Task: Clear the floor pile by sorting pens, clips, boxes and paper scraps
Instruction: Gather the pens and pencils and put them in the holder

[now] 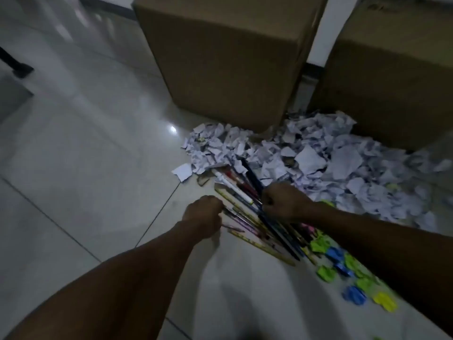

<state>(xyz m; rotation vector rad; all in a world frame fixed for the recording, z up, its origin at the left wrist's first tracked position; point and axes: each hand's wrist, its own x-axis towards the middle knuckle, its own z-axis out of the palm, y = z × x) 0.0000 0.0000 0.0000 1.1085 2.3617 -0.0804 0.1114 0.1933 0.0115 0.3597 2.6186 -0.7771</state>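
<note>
Pale glossy floor tiles [81,148], dim light, one glare spot. Left hand [204,213] curled at the near edge of the pens [247,204]; right hand [282,201] curled over the row's far side. Cannot tell whether either actually grips a pen. Coloured clips [343,268] lie beside the right forearm. Paper scraps [318,163] are heaped beyond, against two cardboard boxes [225,57].

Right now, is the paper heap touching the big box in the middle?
Touching. The head view shows the paper heap piled against the bottom corner of the box, with no floor visible between them.
</note>
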